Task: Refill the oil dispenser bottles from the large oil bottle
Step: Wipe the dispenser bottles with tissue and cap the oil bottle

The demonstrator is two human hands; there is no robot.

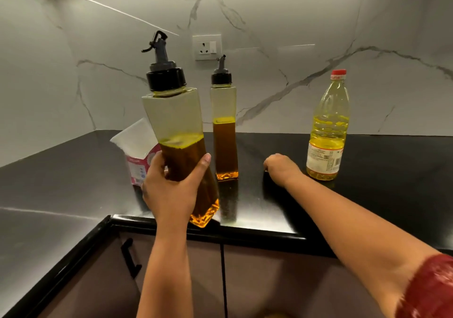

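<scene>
Amber oil fills both black-capped dispenser bottles (179,131) (223,126), pale yellow oil the red-capped large bottle (327,131), on a glossy black worktop (367,160) before grey-veined white marble wall (294,35).

I can't read any text: the large oil bottle's (327,131) label print and the pink packet's (137,168) lettering are too blurred.
</scene>
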